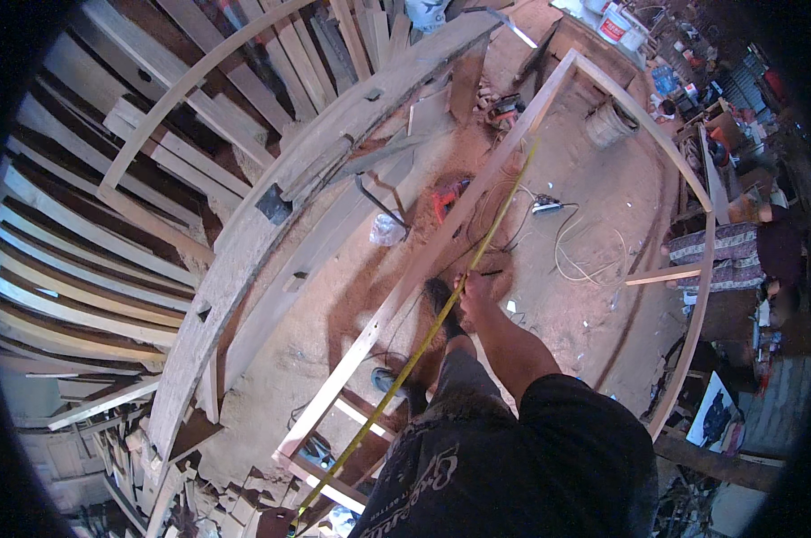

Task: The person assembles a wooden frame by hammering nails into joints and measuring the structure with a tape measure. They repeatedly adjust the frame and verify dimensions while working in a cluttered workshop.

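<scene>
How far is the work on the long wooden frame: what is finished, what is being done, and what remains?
Done: the long pale wooden frame looks assembled, rails joined at the far corner and cross pieces near the feet. In hand: a yellow measuring tape is stretched along its rail, the right hand pinching it with a pencil. The left hand is hidden. Left: probably marking; loose planks lie stacked aside.

Right hand reaches down, arm extended, fingers pinched

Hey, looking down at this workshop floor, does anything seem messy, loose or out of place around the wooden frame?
Yes. Loose cable lies coiled on the sawdust inside the wooden frame, a red power tool sits on the floor beside the rail, and offcuts are heaped at its near end.
</scene>
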